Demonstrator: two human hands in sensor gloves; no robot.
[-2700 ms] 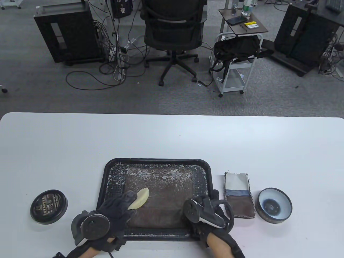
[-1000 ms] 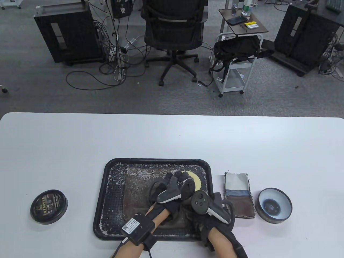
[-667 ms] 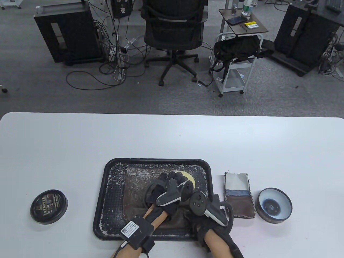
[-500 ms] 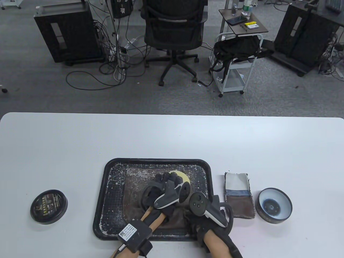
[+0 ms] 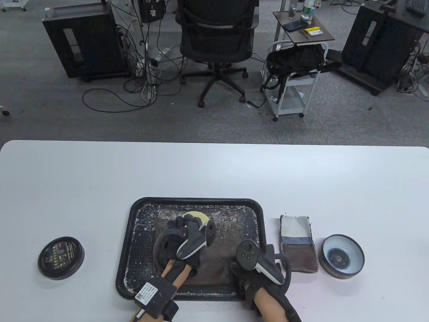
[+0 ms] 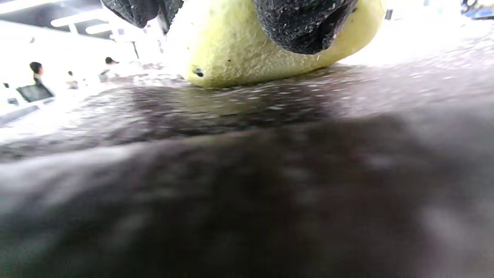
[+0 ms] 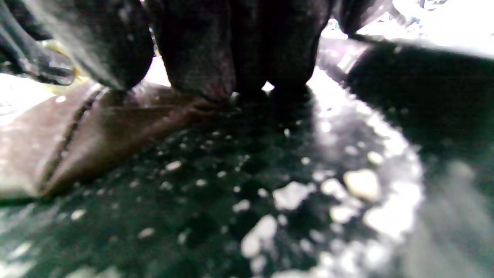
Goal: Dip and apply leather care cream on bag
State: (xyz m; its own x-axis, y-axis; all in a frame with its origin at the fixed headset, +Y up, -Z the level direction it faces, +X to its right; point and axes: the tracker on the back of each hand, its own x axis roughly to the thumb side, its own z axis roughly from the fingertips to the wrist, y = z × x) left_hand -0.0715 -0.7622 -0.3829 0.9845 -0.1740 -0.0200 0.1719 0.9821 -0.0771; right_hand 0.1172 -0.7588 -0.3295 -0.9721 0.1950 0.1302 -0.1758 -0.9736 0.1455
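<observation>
**What you can't really make out here**

The sponge (image 5: pixel 197 217) is mostly buried under the left hand (image 5: pixel 187 234); only a yellow sliver pokes out at its 12 o'clock. Left wrist view: near bag (image 6: pixel 247 193) leather is pure blur, sponge cropped up top. Lid (image 5: pixel 60 257) print's too small to read.

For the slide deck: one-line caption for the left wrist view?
Left hand's fingertips press a yellow sponge onto the brown leather bag.

Table view looks steeply down from above; both wrist views skim the tray (image 5: pixel 129 234) close-up.
</observation>
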